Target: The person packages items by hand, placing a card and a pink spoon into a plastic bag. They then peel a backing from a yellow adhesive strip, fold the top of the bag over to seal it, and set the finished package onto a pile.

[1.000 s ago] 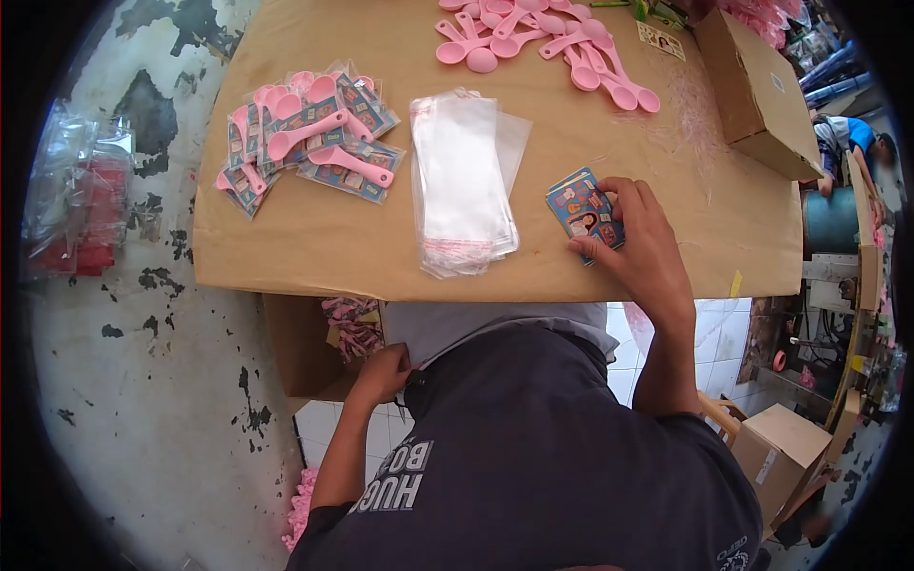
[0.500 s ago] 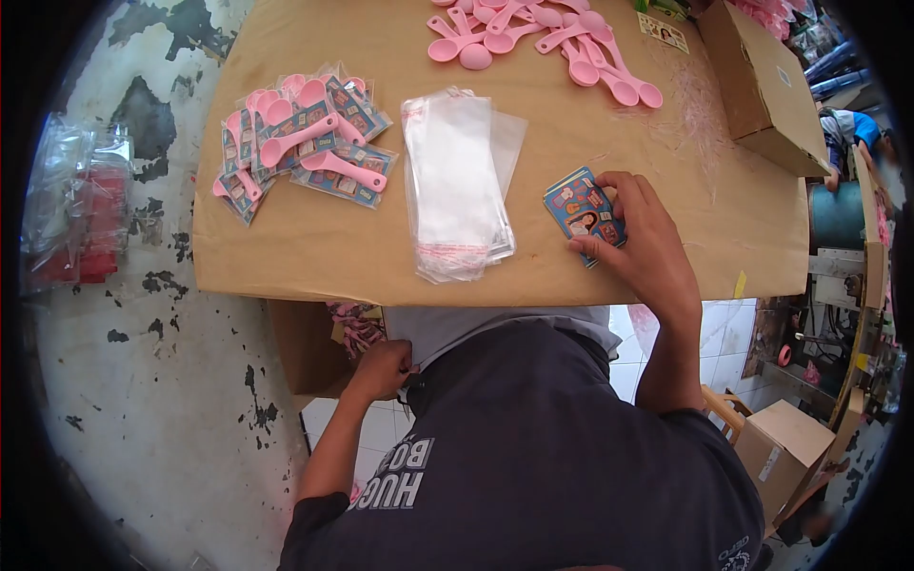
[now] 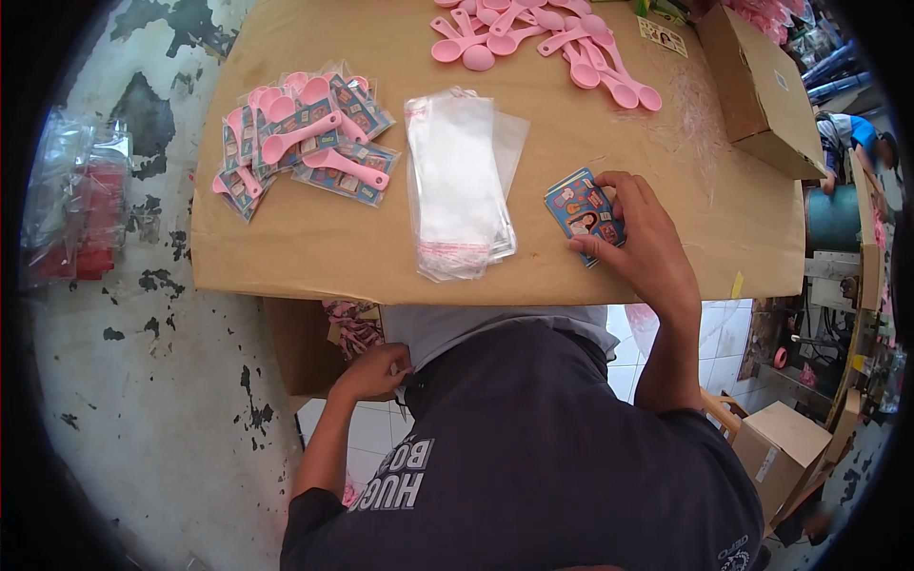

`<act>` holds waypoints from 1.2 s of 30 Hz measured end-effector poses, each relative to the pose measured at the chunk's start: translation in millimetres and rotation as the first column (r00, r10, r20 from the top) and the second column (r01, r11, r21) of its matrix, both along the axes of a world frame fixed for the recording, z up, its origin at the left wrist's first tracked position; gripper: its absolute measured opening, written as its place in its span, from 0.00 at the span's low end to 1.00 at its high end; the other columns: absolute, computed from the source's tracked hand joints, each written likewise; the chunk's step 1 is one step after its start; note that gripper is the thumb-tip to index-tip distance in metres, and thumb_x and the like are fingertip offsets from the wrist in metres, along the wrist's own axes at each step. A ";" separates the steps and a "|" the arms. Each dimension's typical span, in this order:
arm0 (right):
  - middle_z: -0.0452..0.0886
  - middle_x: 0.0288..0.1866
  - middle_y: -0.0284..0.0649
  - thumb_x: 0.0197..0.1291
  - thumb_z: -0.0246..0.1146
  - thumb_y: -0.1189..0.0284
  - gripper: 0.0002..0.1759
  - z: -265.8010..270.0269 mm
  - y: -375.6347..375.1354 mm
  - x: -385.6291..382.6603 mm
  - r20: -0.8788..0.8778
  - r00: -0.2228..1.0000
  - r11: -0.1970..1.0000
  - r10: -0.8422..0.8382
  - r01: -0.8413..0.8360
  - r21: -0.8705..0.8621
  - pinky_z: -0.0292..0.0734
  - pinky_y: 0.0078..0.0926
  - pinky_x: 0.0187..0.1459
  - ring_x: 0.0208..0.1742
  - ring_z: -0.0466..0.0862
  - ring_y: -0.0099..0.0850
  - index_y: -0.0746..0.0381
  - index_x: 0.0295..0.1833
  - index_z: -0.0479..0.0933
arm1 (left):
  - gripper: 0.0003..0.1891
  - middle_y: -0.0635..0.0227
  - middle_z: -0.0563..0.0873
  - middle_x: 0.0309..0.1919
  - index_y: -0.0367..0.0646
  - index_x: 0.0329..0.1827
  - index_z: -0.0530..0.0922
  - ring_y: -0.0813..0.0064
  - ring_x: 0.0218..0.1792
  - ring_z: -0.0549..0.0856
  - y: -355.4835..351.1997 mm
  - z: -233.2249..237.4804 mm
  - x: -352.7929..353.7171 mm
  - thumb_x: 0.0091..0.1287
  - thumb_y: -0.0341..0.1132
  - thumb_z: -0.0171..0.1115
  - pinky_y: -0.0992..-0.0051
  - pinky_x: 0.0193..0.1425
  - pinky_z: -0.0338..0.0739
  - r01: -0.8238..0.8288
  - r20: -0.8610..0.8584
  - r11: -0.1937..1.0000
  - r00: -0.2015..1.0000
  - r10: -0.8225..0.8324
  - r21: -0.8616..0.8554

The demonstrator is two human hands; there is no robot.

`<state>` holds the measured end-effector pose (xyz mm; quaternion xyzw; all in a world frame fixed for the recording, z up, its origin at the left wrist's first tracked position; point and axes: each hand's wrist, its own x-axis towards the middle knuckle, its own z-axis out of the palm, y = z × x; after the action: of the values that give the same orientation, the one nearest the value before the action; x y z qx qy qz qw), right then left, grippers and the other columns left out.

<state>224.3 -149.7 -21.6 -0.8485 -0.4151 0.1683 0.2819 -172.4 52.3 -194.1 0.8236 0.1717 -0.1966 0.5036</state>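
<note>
My right hand [image 3: 652, 233] grips a small stack of blue printed cards [image 3: 579, 211] at the table's front edge, thumb at its near side and fingers at its far side. My left hand [image 3: 373, 371] is down by my waist at the shirt hem, its fingers curled; what they hold, if anything, is hidden. Clear plastic sleeves [image 3: 457, 181] lie in a pile left of the cards. Farther left are pink spoons with blue cards in clear bags [image 3: 300, 138]. Loose pink spoons [image 3: 571, 43] are heaped at the far side.
Brown paper covers the table [image 3: 314, 257]. A cardboard box [image 3: 766, 90] stands at its right. Below the front edge is an open box [image 3: 309, 352] with pink items. Another person [image 3: 847, 138] is at the far right, and a carton [image 3: 781, 443] sits at lower right.
My left hand has shifted slightly left and its wrist has turned. My right hand and the cards have stayed in place.
</note>
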 end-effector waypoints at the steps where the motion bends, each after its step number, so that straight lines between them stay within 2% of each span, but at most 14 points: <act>1: 0.79 0.58 0.50 0.54 0.79 0.60 0.38 -0.2 0.3 0.2 0.008 1.000 1.000 0.000 0.000 -0.014 0.76 0.45 0.61 0.59 0.81 0.51 0.65 0.65 0.72 | 0.04 0.59 0.87 0.33 0.40 0.35 0.82 0.57 0.40 0.88 1.2 1.5 -0.6 0.57 0.27 0.65 0.62 0.45 0.80 -0.004 0.001 1.000 1.000 0.004 0.002; 3: 0.79 0.58 0.50 0.54 0.79 0.60 0.38 0.3 0.5 -0.1 0.019 1.000 1.000 -0.006 0.006 -0.028 0.76 0.44 0.61 0.60 0.81 0.51 0.65 0.65 0.72 | 0.06 0.59 0.88 0.35 0.40 0.37 0.82 0.58 0.41 0.88 3.4 2.4 0.3 0.58 0.28 0.64 0.63 0.46 0.80 0.074 -0.008 0.997 0.997 -0.074 0.014; 7: 0.79 0.58 0.50 0.53 0.79 0.59 0.38 1.7 -0.4 -2.1 0.011 1.000 1.000 -0.018 0.018 -0.002 0.76 0.44 0.60 0.59 0.81 0.51 0.65 0.65 0.72 | 0.05 0.57 0.87 0.33 0.40 0.35 0.82 0.53 0.40 0.88 -4.3 -3.7 6.5 0.57 0.28 0.66 0.59 0.45 0.80 0.054 -0.050 0.995 0.997 -0.050 0.080; 9: 0.79 0.57 0.49 0.53 0.79 0.59 0.38 1.7 0.1 -2.7 0.003 1.000 1.000 -0.020 0.020 0.005 0.76 0.44 0.60 0.59 0.81 0.51 0.64 0.65 0.72 | 0.09 0.54 0.88 0.32 0.39 0.34 0.82 0.48 0.39 0.88 -13.5 -5.0 11.7 0.59 0.35 0.71 0.54 0.43 0.81 0.081 -0.121 0.945 0.992 -0.044 0.317; 12: 0.79 0.57 0.49 0.52 0.80 0.60 0.38 2.5 1.8 -4.3 0.006 0.999 0.999 -0.035 0.035 -0.012 0.76 0.43 0.59 0.59 0.81 0.50 0.64 0.65 0.73 | 0.09 0.53 0.87 0.32 0.40 0.33 0.81 0.46 0.40 0.88 -21.0 -6.2 13.6 0.59 0.36 0.70 0.52 0.44 0.80 0.057 -0.132 0.895 0.991 0.002 0.442; 16: 0.79 0.55 0.49 0.51 0.81 0.60 0.39 5.4 3.6 -6.4 -0.032 0.995 0.994 -0.094 0.092 -0.053 0.76 0.44 0.56 0.55 0.81 0.47 0.64 0.64 0.73 | 0.10 0.52 0.87 0.32 0.40 0.33 0.81 0.45 0.41 0.88 -22.4 -7.6 15.9 0.60 0.37 0.70 0.52 0.46 0.80 0.009 -0.086 0.862 0.996 0.040 0.506; 19: 0.79 0.52 0.49 0.51 0.82 0.61 0.38 2.1 2.5 -7.5 -0.025 0.992 0.992 -0.121 0.121 -0.018 0.76 0.44 0.54 0.51 0.81 0.46 0.64 0.64 0.73 | 0.09 0.51 0.88 0.33 0.39 0.36 0.83 0.46 0.40 0.88 -14.2 14.5 17.7 0.62 0.37 0.69 0.53 0.48 0.80 0.102 -0.220 0.865 0.975 0.010 0.491; 21: 0.79 0.49 0.49 0.51 0.82 0.62 0.38 0.4 3.9 -7.0 -0.011 0.992 0.992 -0.127 0.127 0.018 0.76 0.44 0.52 0.48 0.81 0.46 0.65 0.63 0.73 | 0.11 0.52 0.89 0.34 0.39 0.40 0.86 0.48 0.39 0.88 -2.2 43.4 14.2 0.64 0.38 0.69 0.55 0.47 0.81 0.052 -0.104 0.954 0.994 -0.022 0.297; 25: 0.79 0.34 0.44 0.53 0.81 0.67 0.31 1.2 7.1 -8.3 -0.107 0.972 0.977 -0.210 0.214 0.020 0.76 0.35 0.42 0.36 0.80 0.37 0.65 0.57 0.74 | 0.10 0.57 0.89 0.32 0.38 0.42 0.86 0.58 0.34 0.88 8.0 148.5 53.3 0.68 0.37 0.69 0.65 0.42 0.81 -0.010 -0.025 0.990 1.000 0.014 0.142; 27: 0.79 0.30 0.42 0.54 0.80 0.70 0.27 -3.2 5.3 -8.0 -0.164 0.957 0.969 -0.237 0.246 0.034 0.75 0.32 0.39 0.32 0.79 0.34 0.65 0.55 0.74 | 0.09 0.62 0.87 0.28 0.36 0.40 0.85 0.71 0.30 0.85 3.5 185.7 70.5 0.71 0.34 0.68 0.74 0.37 0.77 -0.220 0.211 0.975 0.952 0.222 -0.029; 28: 0.79 0.29 0.41 0.56 0.79 0.71 0.23 -12.9 3.6 -5.6 -0.186 0.952 0.957 -0.244 0.268 0.111 0.74 0.31 0.37 0.31 0.78 0.31 0.66 0.51 0.75 | 0.09 0.62 0.87 0.28 0.36 0.40 0.85 0.71 0.30 0.85 1.9 186.1 79.5 0.71 0.34 0.68 0.74 0.37 0.77 -0.216 0.212 0.976 0.953 0.217 -0.026; 30: 0.80 0.28 0.41 0.58 0.78 0.72 0.20 -26.4 2.3 -3.9 -0.207 0.946 0.939 -0.251 0.290 0.187 0.74 0.30 0.35 0.30 0.77 0.29 0.66 0.48 0.75 | 0.09 0.65 0.84 0.27 0.34 0.41 0.84 0.79 0.28 0.81 -0.8 186.6 100.4 0.73 0.33 0.67 0.78 0.35 0.73 -0.533 0.427 0.832 0.724 0.542 -0.153; 32: 0.83 0.32 0.42 0.63 0.74 0.72 0.14 -32.1 3.1 -3.3 -0.222 0.943 0.895 -0.246 0.309 0.322 0.74 0.33 0.36 0.31 0.80 0.31 0.68 0.45 0.78 | 0.11 0.65 0.85 0.28 0.33 0.40 0.84 0.79 0.27 0.79 5.2 172.8 136.4 0.74 0.35 0.67 0.76 0.33 0.72 -0.658 0.605 0.753 0.605 0.517 0.015; 36: 0.85 0.34 0.44 0.68 0.70 0.70 0.11 -29.6 1.3 -1.1 -0.172 0.954 0.875 -0.246 0.295 0.385 0.75 0.35 0.36 0.32 0.83 0.34 0.69 0.44 0.81 | 0.15 0.66 0.82 0.26 0.34 0.37 0.82 0.74 0.26 0.78 19.8 144.0 192.2 0.71 0.40 0.71 0.71 0.33 0.73 -0.750 0.695 0.632 0.561 0.450 0.196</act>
<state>223.3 -148.4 -51.2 -0.8096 -0.3009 0.0869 0.4965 19.8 72.1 -50.1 0.8218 0.3297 0.3063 0.3494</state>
